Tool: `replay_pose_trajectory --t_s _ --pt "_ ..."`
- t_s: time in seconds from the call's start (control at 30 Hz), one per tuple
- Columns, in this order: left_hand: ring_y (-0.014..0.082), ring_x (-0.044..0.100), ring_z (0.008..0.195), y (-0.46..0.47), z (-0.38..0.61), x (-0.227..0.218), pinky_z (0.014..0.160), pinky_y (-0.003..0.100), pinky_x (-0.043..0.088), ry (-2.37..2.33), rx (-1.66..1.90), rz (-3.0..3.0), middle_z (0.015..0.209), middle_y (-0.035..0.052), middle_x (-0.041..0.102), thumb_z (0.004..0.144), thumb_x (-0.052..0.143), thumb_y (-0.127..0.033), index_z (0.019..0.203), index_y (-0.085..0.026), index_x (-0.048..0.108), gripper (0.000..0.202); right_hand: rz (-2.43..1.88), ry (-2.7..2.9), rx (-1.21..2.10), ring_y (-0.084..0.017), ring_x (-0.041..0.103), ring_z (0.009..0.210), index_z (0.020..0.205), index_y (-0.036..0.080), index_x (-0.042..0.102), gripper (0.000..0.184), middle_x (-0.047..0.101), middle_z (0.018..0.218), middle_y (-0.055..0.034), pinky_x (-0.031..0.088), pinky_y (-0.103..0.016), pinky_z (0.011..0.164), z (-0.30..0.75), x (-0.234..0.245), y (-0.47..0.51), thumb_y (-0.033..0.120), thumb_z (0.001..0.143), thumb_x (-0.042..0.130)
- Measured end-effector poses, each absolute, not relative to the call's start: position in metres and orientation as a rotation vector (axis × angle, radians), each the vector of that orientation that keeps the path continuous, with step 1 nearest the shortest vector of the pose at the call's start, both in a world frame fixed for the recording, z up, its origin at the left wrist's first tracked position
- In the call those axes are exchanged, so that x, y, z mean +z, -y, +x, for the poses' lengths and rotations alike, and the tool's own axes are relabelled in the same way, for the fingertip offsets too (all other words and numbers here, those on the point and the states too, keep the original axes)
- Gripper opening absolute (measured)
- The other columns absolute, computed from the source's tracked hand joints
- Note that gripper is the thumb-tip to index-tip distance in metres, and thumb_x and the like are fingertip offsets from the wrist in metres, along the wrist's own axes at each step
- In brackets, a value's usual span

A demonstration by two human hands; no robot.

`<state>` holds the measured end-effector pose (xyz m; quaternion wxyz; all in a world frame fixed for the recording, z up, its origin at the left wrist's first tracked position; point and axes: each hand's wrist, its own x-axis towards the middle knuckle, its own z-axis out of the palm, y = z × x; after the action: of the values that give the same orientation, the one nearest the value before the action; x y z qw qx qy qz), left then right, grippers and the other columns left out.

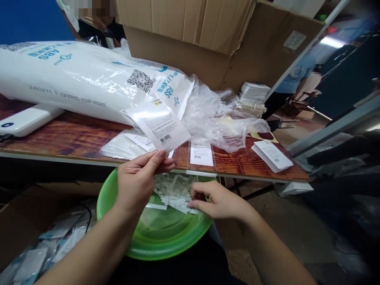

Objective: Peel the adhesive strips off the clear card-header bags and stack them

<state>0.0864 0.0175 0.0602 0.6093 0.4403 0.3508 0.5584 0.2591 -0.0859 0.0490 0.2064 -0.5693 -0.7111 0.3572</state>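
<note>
Beside a red-brown wooden tabletop (237, 163), the left hand (138, 174) pinches a clear-sleeved white paper card (162, 124); the right hand (222, 201), grip unclear, is over a round green plastic basin (166, 252).

A clear plastic sleeve (158, 128) with a white rectangular card (166, 118) inside, printed with dark text and a barcode, tilts above the brown wooden tabletop (234, 164), its lower edge pinched in the left fingers (158, 158). Loose white strips (175, 202) lie heaped in a round green plastic basin (166, 243) near the right fingers (198, 206).
</note>
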Motion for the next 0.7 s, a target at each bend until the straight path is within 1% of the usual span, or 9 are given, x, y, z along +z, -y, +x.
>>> replay_pose_trajectory --t_s 0.03,0.13,0.17,0.23,0.3,0.37,0.43,0.53,0.7 --pt "0.0158 0.068 0.057 -0.017 0.086 0.06 0.063 0.028 0.061 -0.809 1.278 1.022 0.067 0.0037 0.072 0.069 0.078 -0.03 0.079 -0.015 0.074 0.019 -1.598 2.029 0.927 -0.012 0.054 0.074 0.091 0.019 0.059 0.011 0.06 0.084 -0.0013 0.044 -0.024 0.067 0.259 0.044 0.085 0.015 0.081 0.057" --pt "0.0161 0.068 0.058 -0.015 0.086 0.059 0.065 0.029 0.061 -0.807 1.245 1.037 0.067 0.0036 0.072 0.068 0.078 -0.031 0.079 -0.015 0.074 0.02 -1.57 2.154 0.792 -0.015 0.057 0.088 0.112 0.019 0.057 0.042 0.058 0.114 -0.0087 0.046 -0.028 0.077 0.259 0.03 0.079 0.003 0.073 0.056" --pt "0.0163 0.068 0.058 -0.015 0.087 0.059 0.065 0.03 0.061 -0.812 1.24 1.039 0.067 0.0035 0.072 0.068 0.078 -0.032 0.079 -0.015 0.074 0.02 -1.567 2.151 0.791 -0.015 0.057 0.087 0.113 0.019 0.056 0.043 0.058 0.112 -0.0091 0.047 -0.029 0.076 0.259 0.028 0.078 0.004 0.073 0.058" --pt "0.0165 0.068 0.059 -0.015 0.086 0.059 0.066 0.03 0.061 -0.828 1.232 1.04 0.068 0.0031 0.072 0.068 0.078 -0.032 0.079 -0.016 0.074 0.021 -1.54 2.08 0.77 -0.015 0.057 0.081 0.1 0.018 0.061 0.023 0.062 0.095 -0.0059 0.048 -0.03 0.075 0.259 0.031 0.076 0.011 0.078 0.058" --pt "0.0164 0.068 0.058 -0.015 0.085 0.058 0.065 0.03 0.06 -0.833 1.222 1.039 0.068 0.003 0.072 0.068 0.078 -0.033 0.079 -0.016 0.074 0.021 -1.432 1.973 0.752 -0.016 0.057 0.087 0.093 0.019 0.061 0.014 0.06 0.096 -0.0055 0.048 -0.031 0.078 0.262 0.041 0.077 0.012 0.082 0.055" --pt "0.0162 0.068 0.058 -0.016 0.084 0.058 0.064 0.029 0.06 -0.821 1.196 1.039 0.068 0.0031 0.072 0.068 0.078 -0.032 0.079 -0.016 0.074 0.02 -1.313 1.813 0.779 -0.015 0.056 0.092 0.105 0.021 0.058 0.025 0.056 0.111 -0.007 0.049 -0.03 0.08 0.268 0.052 0.078 0.012 0.082 0.056" --pt "0.016 0.067 0.057 -0.016 0.083 0.058 0.063 0.028 0.06 -0.801 1.156 1.036 0.068 0.0034 0.072 0.068 0.078 -0.032 0.08 -0.016 0.074 0.02 -1.217 1.588 0.784 -0.011 0.056 0.084 0.114 0.024 0.051 0.034 0.054 0.113 -0.0057 0.049 -0.026 0.073 0.276 0.062 0.076 0.018 0.082 0.062" --pt "0.0161 0.067 0.056 -0.015 0.082 0.06 0.063 0.028 0.06 -0.765 1.088 1.022 0.067 0.0039 0.072 0.068 0.078 -0.032 0.08 -0.015 0.074 0.021 -1.034 1.345 0.751 -0.007 0.05 0.07 0.111 0.027 0.045 0.038 0.053 0.104 -0.0009 0.046 -0.021 0.063 0.289 0.07 0.063 0.024 0.08 0.067" --pt "0.0163 0.065 0.051 -0.011 0.084 0.065 0.057 0.028 0.059 -0.757 1.04 0.994 0.061 0.0045 0.07 0.063 0.082 -0.032 0.075 -0.014 0.074 0.023 -0.901 1.375 0.87 -0.006 0.049 0.069 0.1 0.025 0.047 0.034 0.051 0.101 0.0016 0.044 -0.019 0.06 0.299 0.073 0.028 0.028 0.076 0.072"
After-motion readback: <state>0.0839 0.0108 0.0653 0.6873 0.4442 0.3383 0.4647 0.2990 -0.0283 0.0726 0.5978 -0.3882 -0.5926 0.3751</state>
